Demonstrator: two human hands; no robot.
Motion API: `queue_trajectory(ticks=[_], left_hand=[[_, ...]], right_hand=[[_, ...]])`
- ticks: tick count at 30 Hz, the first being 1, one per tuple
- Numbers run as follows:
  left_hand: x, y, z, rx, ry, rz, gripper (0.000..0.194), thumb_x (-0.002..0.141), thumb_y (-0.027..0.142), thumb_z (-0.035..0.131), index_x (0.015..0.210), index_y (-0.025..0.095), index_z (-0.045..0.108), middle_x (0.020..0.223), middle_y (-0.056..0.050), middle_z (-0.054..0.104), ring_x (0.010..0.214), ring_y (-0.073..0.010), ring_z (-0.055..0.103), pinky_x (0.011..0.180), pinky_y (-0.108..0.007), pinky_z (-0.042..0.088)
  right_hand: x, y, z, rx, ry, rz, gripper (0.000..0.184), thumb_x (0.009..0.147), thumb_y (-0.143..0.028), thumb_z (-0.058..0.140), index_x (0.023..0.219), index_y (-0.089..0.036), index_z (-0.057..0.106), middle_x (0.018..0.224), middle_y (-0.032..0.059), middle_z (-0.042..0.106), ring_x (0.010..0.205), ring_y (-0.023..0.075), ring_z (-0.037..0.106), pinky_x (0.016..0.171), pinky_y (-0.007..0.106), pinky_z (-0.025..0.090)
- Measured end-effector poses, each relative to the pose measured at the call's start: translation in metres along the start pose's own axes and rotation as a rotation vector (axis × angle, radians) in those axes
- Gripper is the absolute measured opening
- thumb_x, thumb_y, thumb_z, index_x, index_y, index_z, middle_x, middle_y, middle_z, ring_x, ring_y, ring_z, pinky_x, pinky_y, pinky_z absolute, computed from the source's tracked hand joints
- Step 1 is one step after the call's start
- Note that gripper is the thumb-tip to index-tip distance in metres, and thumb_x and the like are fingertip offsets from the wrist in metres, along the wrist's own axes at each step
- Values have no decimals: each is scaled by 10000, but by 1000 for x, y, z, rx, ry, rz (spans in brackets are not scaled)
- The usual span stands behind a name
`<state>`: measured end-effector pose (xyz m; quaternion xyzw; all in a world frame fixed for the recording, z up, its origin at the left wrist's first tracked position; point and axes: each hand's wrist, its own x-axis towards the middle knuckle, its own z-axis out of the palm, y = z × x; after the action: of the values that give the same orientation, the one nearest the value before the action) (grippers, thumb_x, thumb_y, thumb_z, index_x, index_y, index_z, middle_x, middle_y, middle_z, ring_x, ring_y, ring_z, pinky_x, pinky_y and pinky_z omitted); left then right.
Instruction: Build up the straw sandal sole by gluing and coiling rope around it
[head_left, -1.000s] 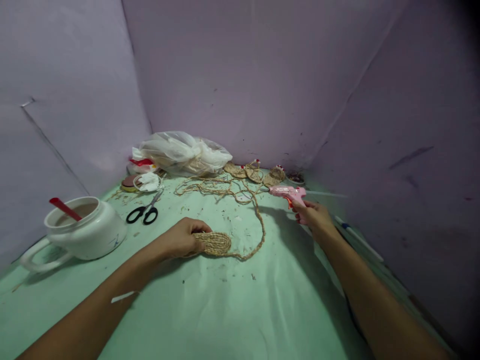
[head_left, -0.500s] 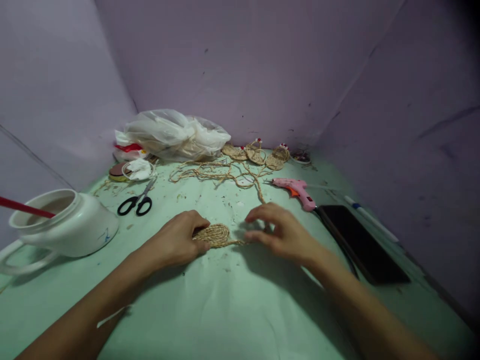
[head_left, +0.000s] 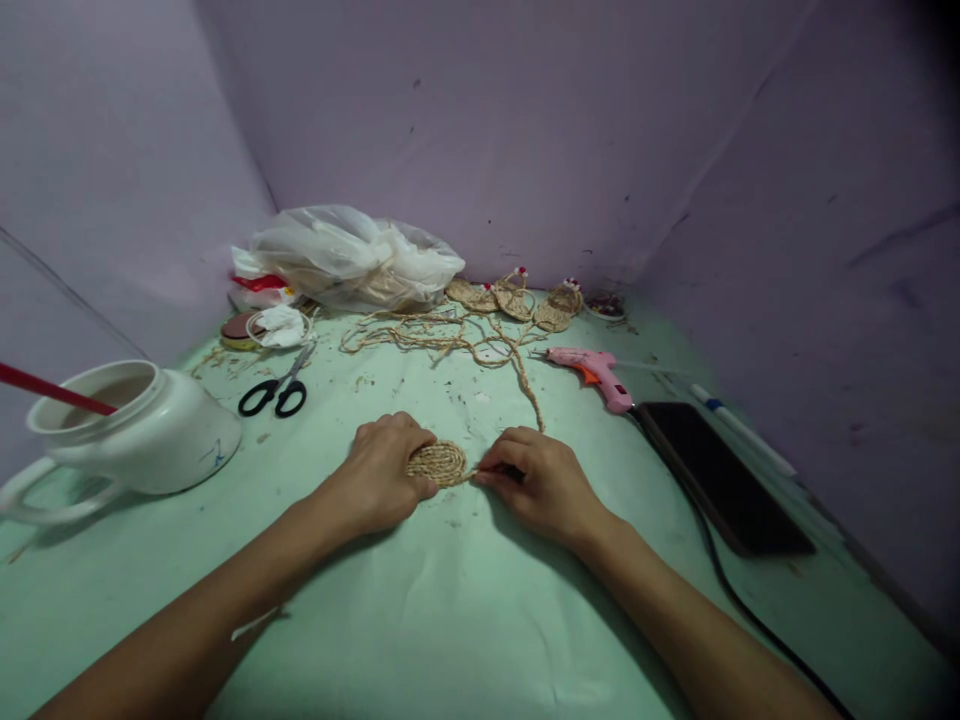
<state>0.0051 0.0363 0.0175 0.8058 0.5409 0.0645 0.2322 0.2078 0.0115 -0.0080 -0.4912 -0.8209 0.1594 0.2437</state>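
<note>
Pinning the coil (head_left: 444,463) flat on the tabletop (head_left: 450,630), the left hand (head_left: 382,472) grips its left end between thumb and fingers, while the right hand (head_left: 551,485) pinches the cord (head_left: 531,393) right where it leaves the coil's right end. Light stuff, by the look of it: the cord bends easily and would likely kink or untwist if tugged, but the packed rows look firmer, so the broad flat sides seem the place to hold, with a close pinch on the cord. Out to the right lie the phone (head_left: 724,480) and glue gun (head_left: 617,393); left, the pot (head_left: 187,430) and scissors (head_left: 283,383). Farther back, loose cord loops sprawl before the bag (head_left: 360,255) and woven pieces (head_left: 555,310).
</note>
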Motion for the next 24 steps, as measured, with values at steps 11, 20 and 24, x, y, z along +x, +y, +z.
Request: queue_trajectory(ticks=[11,20,24], left_hand=[[-1,-3,2,-48,44,87,267,677,261,618,914,175,706,881,-70,587,857,-229,537,780,-333,399],[-3,-3,0,-21,54,139,200,698,248,608,869,189,694,878,-57,577,852,-215,518,778,-337,404],[-1,-4,0,-7,51,170,178,698,239,619,853,183,686,875,-51,568,842,-206,509,771,-336,399]], right_hand=[[3,4,11,87,121,20,69,754,-138,634,709,-177,668,706,38,638,694,163,563,652,294,417],[8,4,13,-2,121,21,151,754,-76,595,751,-193,691,753,33,663,753,173,574,711,326,397],[9,4,14,-39,98,66,134,760,-99,618,783,-203,700,784,31,674,789,180,570,736,338,382]])
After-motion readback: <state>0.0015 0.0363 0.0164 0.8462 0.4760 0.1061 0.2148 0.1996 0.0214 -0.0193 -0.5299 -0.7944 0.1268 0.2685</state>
